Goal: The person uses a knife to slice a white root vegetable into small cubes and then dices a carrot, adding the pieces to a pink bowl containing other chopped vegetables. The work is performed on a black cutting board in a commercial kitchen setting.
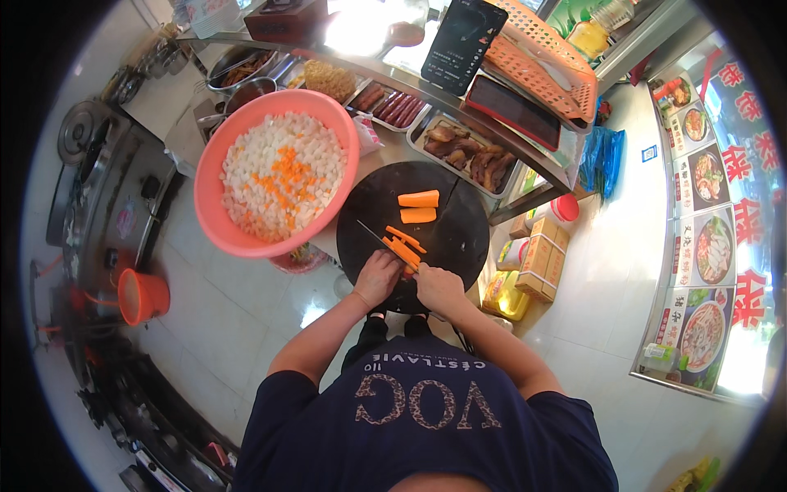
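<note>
On a round black chopping board (359, 197), my right hand (441, 289) grips a kitchen knife (372, 232), its handle hidden in the fist. The blade points away to the upper left. My left hand (378, 280) is curled beside the blade, its fingertips on a carrot piece (407, 270) that they mostly hide. Thin carrot sticks (404, 251) lie along the blade's far side. Two thicker carrot pieces (419, 198) rest side by side farther up the board. To the left, a pink basin (206, 203) holds white diced vegetable, with orange carrot dice heaped in its middle.
Behind the board, metal trays hold browned meat (470, 157) and sausages (399, 109). A phone (464, 46) leans upright on the metal shelf (535, 161) above, near an orange perforated basket (541, 67). Cardboard boxes (542, 258) and an orange bucket (142, 296) are lower down.
</note>
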### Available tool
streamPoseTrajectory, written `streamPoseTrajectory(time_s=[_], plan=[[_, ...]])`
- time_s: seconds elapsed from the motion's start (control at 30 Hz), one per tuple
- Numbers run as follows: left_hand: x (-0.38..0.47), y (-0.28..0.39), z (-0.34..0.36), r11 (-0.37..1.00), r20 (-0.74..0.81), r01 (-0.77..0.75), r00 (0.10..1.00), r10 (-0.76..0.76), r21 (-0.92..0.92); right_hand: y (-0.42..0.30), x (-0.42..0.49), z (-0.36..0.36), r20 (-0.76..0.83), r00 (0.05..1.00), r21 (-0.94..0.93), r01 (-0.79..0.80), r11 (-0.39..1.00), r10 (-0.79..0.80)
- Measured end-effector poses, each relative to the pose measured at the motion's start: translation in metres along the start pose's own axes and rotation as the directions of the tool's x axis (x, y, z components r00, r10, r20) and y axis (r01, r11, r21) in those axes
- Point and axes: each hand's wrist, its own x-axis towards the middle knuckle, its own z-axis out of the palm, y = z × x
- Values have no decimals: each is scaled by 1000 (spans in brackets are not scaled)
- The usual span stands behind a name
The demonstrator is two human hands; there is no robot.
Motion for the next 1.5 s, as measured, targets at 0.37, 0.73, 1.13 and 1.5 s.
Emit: streamPoseTrajectory(time_s=[0.37, 0.73, 1.13, 1.5], plan=[[21, 5, 0, 1000, -65, 8, 998, -10, -26, 18, -15, -15, -169, 972, 312, -107, 944, 166], [154, -24, 29, 912, 440, -88, 892, -107, 401, 78, -50, 18, -355, 851, 605, -105, 789, 386], [109, -18, -96, 987, 392, 149, 913, -114, -61, 67, -46, 0, -102, 934, 676, -188, 713, 344], [42, 17, -55, 992, 679, -58, 733, -32, 109, 44, 7, -30, -5, 998, 33, 59, 998, -59]])
